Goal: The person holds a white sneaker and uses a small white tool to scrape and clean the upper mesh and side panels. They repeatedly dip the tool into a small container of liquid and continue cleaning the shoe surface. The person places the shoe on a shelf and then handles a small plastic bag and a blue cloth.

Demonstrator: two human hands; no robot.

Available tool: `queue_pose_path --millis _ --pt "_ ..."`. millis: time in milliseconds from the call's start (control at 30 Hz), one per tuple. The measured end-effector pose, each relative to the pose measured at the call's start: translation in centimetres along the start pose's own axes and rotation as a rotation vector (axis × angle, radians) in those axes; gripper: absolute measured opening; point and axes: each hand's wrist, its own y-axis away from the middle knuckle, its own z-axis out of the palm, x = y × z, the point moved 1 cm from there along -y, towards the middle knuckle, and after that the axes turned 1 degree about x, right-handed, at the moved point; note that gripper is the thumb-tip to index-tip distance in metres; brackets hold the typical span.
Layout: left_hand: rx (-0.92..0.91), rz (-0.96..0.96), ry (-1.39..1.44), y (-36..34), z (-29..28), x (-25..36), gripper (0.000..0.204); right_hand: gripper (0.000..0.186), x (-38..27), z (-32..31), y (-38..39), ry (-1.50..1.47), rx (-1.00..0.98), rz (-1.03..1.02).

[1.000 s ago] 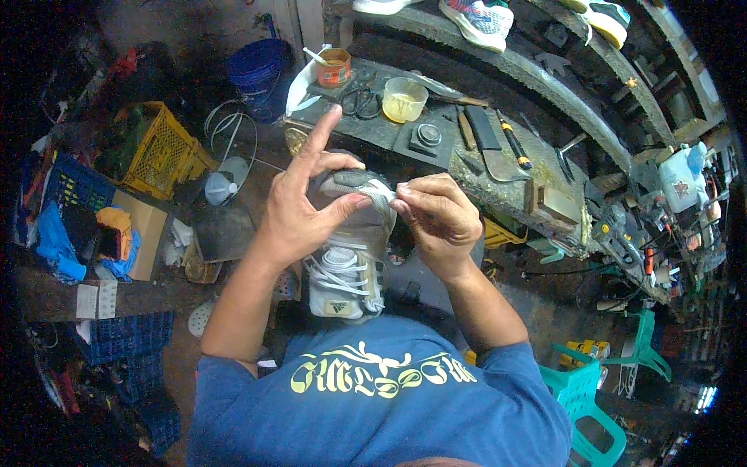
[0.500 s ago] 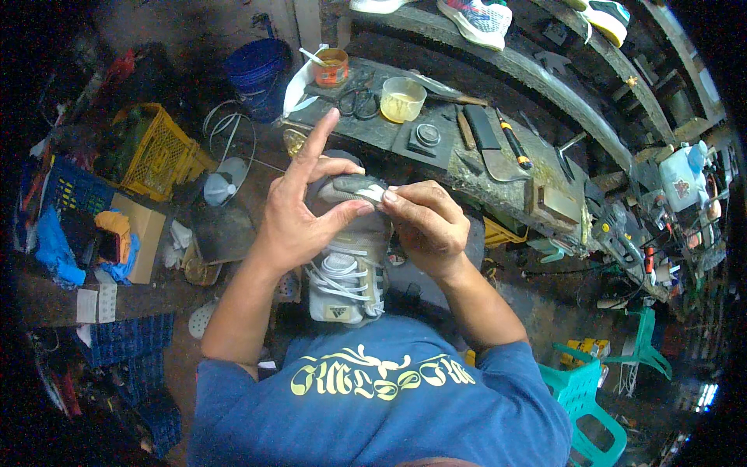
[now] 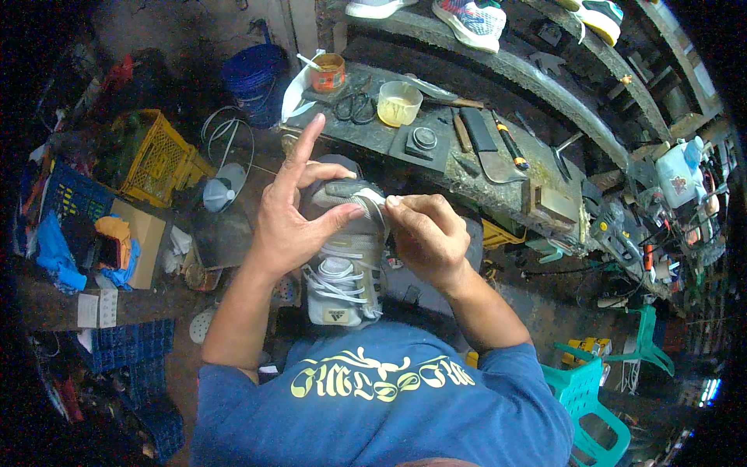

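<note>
A grey and white sneaker [image 3: 354, 241] with white laces [image 3: 340, 274] rests upright before my body, its toe pointing away from me. My left hand [image 3: 292, 214] holds the toe between thumb and bent fingers, while its index finger sticks up straight. At the right side of the toe, my right hand [image 3: 428, 233] pinches the edge of a white strip [image 3: 377, 199], thumb against index finger. A dark patch [image 3: 348, 189] covers the toe's top. Whether the strip is loose from the shoe I cannot tell.
Beyond the shoe, a workbench [image 3: 459, 167] carries scissors [image 3: 354, 107], a clear cup [image 3: 398, 103], an orange tub [image 3: 327, 72] and several hand tools. A yellow crate [image 3: 152, 159] stands left, a green plastic chair [image 3: 591, 405] at the lower right. More shoes sit on the far shelf.
My right hand has moved slightly down, still pinching at the toe's edge. More of the sneaker's toe shows between my hands. My left index finger has tilted slightly left.
</note>
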Motion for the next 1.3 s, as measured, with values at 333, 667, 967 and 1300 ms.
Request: queue_pose_path --millis 333,667,967,1300 --pt "0.001 0.01 0.017 -0.1 0.2 0.0 0.112 0.038 -0.5 -0.5 -0.1 0.011 -0.003 -0.035" --pt "-0.026 0.02 -0.057 -0.1 0.2 0.2 0.111 0.043 -0.4 -0.6 -0.7 -0.024 -0.071 -0.041" --pt "-0.018 -0.016 -0.009 -0.2 0.0 0.0 0.113 0.039 -0.5 -0.6 -1.2 -0.038 -0.068 0.036" --pt "-0.019 0.018 0.006 -0.2 -0.2 -0.4 0.114 0.031 -0.1 -0.4 -0.8 -0.086 -0.009 0.04"
